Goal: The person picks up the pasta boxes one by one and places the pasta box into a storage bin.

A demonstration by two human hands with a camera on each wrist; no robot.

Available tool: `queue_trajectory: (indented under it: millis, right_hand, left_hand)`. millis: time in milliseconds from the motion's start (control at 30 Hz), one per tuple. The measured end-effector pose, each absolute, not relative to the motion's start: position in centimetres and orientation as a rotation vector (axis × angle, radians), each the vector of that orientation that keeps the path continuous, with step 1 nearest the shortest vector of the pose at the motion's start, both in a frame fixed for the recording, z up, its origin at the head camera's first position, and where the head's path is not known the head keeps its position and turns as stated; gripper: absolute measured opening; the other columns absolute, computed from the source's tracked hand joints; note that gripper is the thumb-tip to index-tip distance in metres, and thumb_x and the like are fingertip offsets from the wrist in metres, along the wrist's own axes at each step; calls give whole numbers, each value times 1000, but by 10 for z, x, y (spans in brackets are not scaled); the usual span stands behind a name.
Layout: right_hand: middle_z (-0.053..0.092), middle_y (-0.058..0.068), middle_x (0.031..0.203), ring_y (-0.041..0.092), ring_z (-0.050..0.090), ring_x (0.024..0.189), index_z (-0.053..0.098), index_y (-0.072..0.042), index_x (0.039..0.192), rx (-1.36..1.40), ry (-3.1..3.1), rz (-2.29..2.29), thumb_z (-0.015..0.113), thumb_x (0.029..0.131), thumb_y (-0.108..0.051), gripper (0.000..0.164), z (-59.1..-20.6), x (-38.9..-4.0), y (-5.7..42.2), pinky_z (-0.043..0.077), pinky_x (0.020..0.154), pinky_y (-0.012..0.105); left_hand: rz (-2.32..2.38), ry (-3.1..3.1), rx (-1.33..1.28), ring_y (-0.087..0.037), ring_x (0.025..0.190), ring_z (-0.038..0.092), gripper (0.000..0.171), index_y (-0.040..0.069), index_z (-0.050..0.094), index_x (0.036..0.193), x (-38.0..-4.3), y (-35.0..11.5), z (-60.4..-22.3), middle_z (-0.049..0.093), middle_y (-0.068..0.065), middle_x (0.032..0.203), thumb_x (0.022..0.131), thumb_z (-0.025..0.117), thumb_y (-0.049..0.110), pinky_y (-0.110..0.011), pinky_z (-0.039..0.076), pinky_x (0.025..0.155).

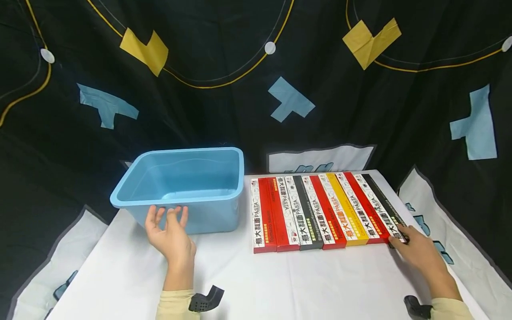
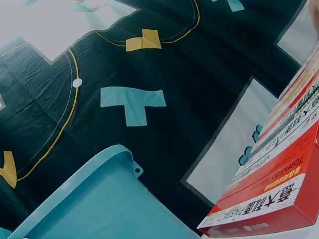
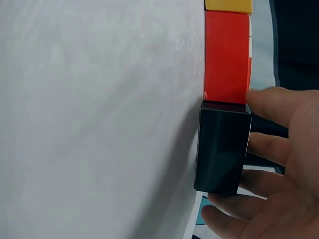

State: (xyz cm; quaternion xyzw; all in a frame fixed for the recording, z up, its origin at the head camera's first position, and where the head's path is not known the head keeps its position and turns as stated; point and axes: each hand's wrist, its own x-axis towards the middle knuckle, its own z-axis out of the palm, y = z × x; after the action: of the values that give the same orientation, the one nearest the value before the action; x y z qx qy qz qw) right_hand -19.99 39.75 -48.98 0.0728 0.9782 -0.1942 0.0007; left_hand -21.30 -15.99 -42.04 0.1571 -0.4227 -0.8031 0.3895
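A row of pasta boxes [image 1: 308, 211] lies flat on the table, in red, black and yellow with white strips. At the row's right end, my right hand [image 1: 418, 249] grips the near end of a black pasta box [image 3: 223, 149]. In the right wrist view, the thumb is by its inner upper edge and the lower fingers reach round its outer side. My left hand [image 1: 170, 233] is at the front of a light-blue plastic bin [image 1: 212, 218], palm up, fingertips touching under the front rim. The left wrist view shows the bin's wall but hardly any of the hand.
The white-covered table [image 1: 312, 284] stands against a dark curtain [image 1: 224, 115] with yellow and blue patches. The bin's right wall is close to the row's left end. The black box lies near the table's right edge.
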Motion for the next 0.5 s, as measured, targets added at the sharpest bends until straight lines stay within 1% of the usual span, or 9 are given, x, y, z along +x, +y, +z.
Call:
queue_trajectory:
  millis: [167, 267, 367, 500]
  right_hand:
    - [41, 41, 132, 57, 42, 112, 39, 7, 141, 246, 3065, -598, 67, 85, -57, 89, -487, -194, 401, 43, 83, 74]
    - [42, 41, 131, 56, 44, 110, 40, 6, 140, 264, 3065, -609, 72, 81, -57, 92, -487, -191, 402, 44, 82, 73]
    - [46, 41, 127, 54, 47, 106, 44, 8, 136, 253, 3101, -614, 76, 79, -53, 89, -488, -191, 402, 46, 81, 69]
    - [50, 40, 121, 50, 52, 98, 47, 10, 131, 275, 3126, -592, 79, 79, -44, 82, -489, -188, 400, 50, 74, 64]
  left_hand:
    - [-2091, -975, 427, -27, 108, 55, 47, 10, 36, 141, -216, -162, -423, 30, -12, 133, 98, 48, -4, -32, 55, 94]
    - [-2116, -912, 453, -26, 107, 55, 46, 11, 38, 139, -219, -163, -422, 33, -11, 131, 97, 53, -2, -32, 55, 94]
    - [-2132, -847, 483, -26, 104, 56, 48, 12, 40, 136, -223, -164, -420, 37, -11, 129, 94, 62, 2, -34, 56, 92]
    - [-2151, -764, 531, -26, 101, 58, 51, 12, 43, 132, -227, -165, -418, 41, -11, 124, 89, 70, 4, -37, 58, 89]
